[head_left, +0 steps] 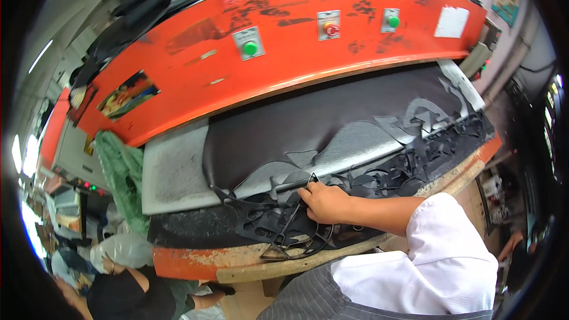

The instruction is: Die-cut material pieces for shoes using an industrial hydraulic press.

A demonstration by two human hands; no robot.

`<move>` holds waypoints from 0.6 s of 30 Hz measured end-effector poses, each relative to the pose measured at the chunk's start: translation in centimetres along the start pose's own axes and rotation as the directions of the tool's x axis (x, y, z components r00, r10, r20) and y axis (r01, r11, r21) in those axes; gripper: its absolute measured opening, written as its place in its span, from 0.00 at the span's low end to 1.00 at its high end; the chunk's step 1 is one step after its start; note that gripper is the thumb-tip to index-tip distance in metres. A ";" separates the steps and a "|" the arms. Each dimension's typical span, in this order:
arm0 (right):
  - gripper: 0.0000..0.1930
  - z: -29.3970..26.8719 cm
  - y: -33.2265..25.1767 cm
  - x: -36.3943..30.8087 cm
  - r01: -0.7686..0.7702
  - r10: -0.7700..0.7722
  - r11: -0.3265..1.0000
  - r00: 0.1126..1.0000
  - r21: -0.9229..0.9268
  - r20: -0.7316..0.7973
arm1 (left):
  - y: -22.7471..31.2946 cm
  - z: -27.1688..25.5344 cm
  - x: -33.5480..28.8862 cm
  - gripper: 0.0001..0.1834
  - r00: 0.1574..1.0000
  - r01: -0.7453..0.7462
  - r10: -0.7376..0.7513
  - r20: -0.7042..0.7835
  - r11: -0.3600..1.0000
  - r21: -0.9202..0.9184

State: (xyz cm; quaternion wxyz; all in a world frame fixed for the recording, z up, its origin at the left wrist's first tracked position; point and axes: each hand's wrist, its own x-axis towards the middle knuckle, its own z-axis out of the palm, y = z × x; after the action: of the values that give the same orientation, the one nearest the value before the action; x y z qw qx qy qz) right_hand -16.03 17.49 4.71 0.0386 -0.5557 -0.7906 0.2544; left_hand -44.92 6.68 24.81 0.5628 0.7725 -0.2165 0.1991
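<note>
My right hand (328,202) reaches in from the right, its fingers closed on a narrow metal cutting die (313,177) with a pointed tip. Most of the die is hidden under the fingers. Below the hand, a larger thin-edged cutting die (288,253) rests near the front edge of the black bench strip. A dark brown leather sheet (284,124) lies over the pale cutting board (175,166), its near edge cut into curved notches. Tangled black leather scraps (388,175) are heaped along the board's front edge. My left hand is out of sight.
An orange press beam (284,35) with green buttons and a red one spans the far side. Green plastic sheeting (118,172) hangs at the left. A wooden rail (308,264) edges the bench. At lower left, another person (127,290) touches a clear bag (124,249).
</note>
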 end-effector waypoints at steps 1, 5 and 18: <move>0.28 -0.2 0.2 -0.6 -0.005 0.005 1.000 1.000 -0.002 0.018 | -0.4 -1.0 -0.2 0.11 1.000 -0.008 0.009 0.021 1.000 -0.025; 0.25 -2.1 2.3 -3.0 0.180 -0.178 0.964 0.984 0.195 -0.029 | -2.1 -4.6 -0.6 0.12 0.992 -0.050 0.062 0.109 0.993 -0.108; 0.18 -5.4 14.5 -5.3 -0.450 0.600 0.783 0.730 0.429 -0.328 | -5.0 -12.2 -2.0 0.14 0.940 -0.152 0.228 0.252 0.945 -0.288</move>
State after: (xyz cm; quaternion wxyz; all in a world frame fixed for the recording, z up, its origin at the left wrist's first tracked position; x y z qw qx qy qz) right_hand 0.30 18.33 4.08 0.2344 -0.7877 -0.5146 0.2443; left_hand -44.58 19.89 23.31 0.6021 0.6861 -0.3932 0.1101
